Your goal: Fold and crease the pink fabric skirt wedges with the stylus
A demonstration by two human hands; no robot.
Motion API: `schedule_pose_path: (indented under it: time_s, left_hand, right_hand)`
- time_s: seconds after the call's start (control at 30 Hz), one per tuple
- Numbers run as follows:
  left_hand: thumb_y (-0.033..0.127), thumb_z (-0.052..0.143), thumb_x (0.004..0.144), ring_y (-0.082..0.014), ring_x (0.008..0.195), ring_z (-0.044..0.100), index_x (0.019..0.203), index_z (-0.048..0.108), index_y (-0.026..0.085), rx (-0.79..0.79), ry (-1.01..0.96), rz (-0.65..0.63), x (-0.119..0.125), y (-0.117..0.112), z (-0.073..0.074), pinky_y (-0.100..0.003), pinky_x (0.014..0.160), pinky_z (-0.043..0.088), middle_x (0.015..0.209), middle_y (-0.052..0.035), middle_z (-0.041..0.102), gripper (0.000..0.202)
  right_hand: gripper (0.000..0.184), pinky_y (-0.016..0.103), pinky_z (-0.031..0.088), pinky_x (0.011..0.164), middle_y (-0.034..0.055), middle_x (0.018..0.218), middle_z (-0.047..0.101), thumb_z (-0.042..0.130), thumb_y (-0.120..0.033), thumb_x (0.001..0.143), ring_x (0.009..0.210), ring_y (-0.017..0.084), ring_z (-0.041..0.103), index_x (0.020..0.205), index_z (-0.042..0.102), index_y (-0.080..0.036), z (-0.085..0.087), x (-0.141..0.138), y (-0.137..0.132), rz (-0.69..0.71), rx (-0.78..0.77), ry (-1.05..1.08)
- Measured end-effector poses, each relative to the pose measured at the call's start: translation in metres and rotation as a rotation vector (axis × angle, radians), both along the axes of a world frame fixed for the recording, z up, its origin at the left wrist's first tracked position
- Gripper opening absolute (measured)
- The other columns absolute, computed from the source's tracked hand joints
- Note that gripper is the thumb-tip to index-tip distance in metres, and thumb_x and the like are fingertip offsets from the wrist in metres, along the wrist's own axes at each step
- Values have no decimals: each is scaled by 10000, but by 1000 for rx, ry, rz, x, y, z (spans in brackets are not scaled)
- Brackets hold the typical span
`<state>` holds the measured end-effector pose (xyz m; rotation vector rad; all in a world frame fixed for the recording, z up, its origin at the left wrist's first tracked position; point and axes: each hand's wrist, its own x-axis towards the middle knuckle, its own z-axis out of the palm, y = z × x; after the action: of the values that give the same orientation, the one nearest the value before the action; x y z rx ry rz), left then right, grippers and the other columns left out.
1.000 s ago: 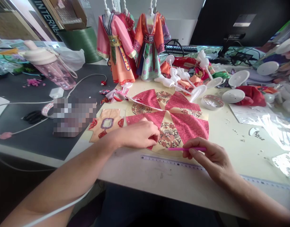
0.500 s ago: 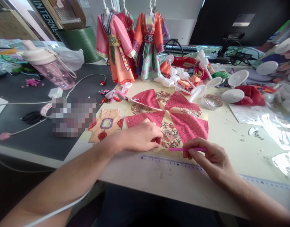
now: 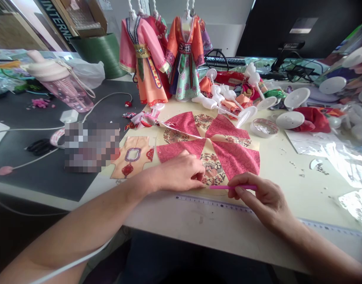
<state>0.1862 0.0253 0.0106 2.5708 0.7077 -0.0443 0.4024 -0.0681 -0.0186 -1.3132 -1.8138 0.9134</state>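
Round panelled cloth (image 3: pixel 235 156), deep pink sections alternating with cream floral ones, lay flat on the desk (image 3: pixel 181 219) directly before the person. Left hand (image 3: pixel 182 171) rested over its near left part, knuckles up, fingers curled in and narrow; could not tell whether they pinched any fabric. Their tips came down beside the lower floral panel.

Right hand (image 3: pixel 256 193), at the cloth's near right edge, held a slim magenta stick (image 3: pixel 218 187) between thumb and fingers. Stick lay almost level, free end pointing left, just short of the left fingertips. Whether that end touched the cloth, I could not make out.

Clear ruler (image 3: pixel 210 202) on the near side of the cloth, slanting down to the right and passing beneath the right hand. Peach bodice piece (image 3: pixel 141 157) with a square purple-edged motif lay left of the cloth, just beyond the left forearm.

Farther back: pink robe (image 3: pixel 148 35) and orange robe (image 3: pixel 172 39) on small upright forms, side by side. To their right, a heap of white mannequin forms (image 3: pixel 208 102) and scraps. Near these, a tape ring (image 3: pixel 272 134) with white bits inside. Pink bottle (image 3: pixel 70 92) leaned at far left.
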Motion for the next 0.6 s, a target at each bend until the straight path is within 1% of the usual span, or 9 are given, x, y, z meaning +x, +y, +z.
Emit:
schedule_pose_path:
  time_s: [0.1, 0.27, 0.43, 0.6]
  left_hand:
    - [351, 573, 857, -160, 784, 516, 709, 593, 162, -9, -1, 6, 0, 1, -2, -336, 820, 343, 751, 3, 589, 241]
    - [346, 581, 856, -153, 781, 513, 717, 586, 166, -21, -24, -1, 0, 2, -5, -321, 801, 332, 763, 10, 593, 227]
    - [345, 600, 836, -156, 788, 516, 715, 583, 179, -22, -33, 21, 0, 2, -7, -321, 788, 325, 766, 21, 596, 206]
    - [294, 584, 825, -156, 788, 524, 727, 602, 182, -21, -21, 42, 1, 0, -7, -330, 792, 325, 781, 16, 610, 150]
  right_hand:
    - [122, 203, 482, 642, -38, 713, 634, 498, -170, 867, 679, 98, 615, 866, 598, -240, 1, 0, -1, 1, 9, -9]
    - [117, 205, 484, 642, -38, 709, 635, 498, -175, 869, 674, 98, 616, 866, 597, -238, 1, 0, -1, 0, 18, -16]
    - [127, 206, 480, 637, -39, 707, 634, 492, -165, 866, 675, 98, 616, 855, 598, -235, 1, -1, -1, 0, 23, -22]
    - [135, 204, 473, 607, -40, 686, 626, 486, -157, 870, 646, 91, 603, 862, 599, -230, 2, -2, -1, -28, 61, 4]
